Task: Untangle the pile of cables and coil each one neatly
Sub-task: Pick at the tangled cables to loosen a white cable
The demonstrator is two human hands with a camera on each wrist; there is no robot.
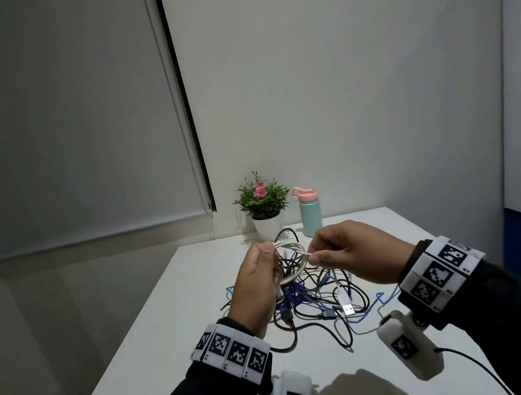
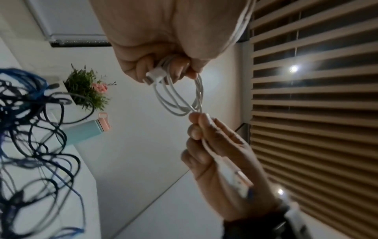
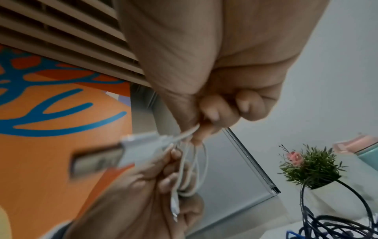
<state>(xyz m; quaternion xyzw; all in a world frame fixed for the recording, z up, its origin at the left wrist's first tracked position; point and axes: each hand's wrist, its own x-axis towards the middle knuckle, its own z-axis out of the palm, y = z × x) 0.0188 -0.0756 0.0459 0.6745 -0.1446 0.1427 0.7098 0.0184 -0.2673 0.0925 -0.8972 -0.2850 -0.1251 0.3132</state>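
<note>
A white cable (image 1: pixel 291 254) is wound into a small coil (image 2: pixel 180 97) held above the table. My left hand (image 1: pixel 271 258) grips one side of the coil, with one plug (image 2: pixel 152 77) between its fingers. My right hand (image 1: pixel 314 255) pinches the cable's free end just beside the coil. The white USB plug (image 1: pixel 345 304) dangles below that hand; it shows blurred in the right wrist view (image 3: pixel 131 152). Under both hands lies the tangled pile of black and blue cables (image 1: pixel 311 296) on the white table (image 1: pixel 169 318).
A potted plant (image 1: pixel 263 203) and a mint bottle with a pink lid (image 1: pixel 309 211) stand at the table's far edge, behind the pile. Walls close off the back and right. A black lead (image 1: pixel 473 365) trails from the right wrist camera.
</note>
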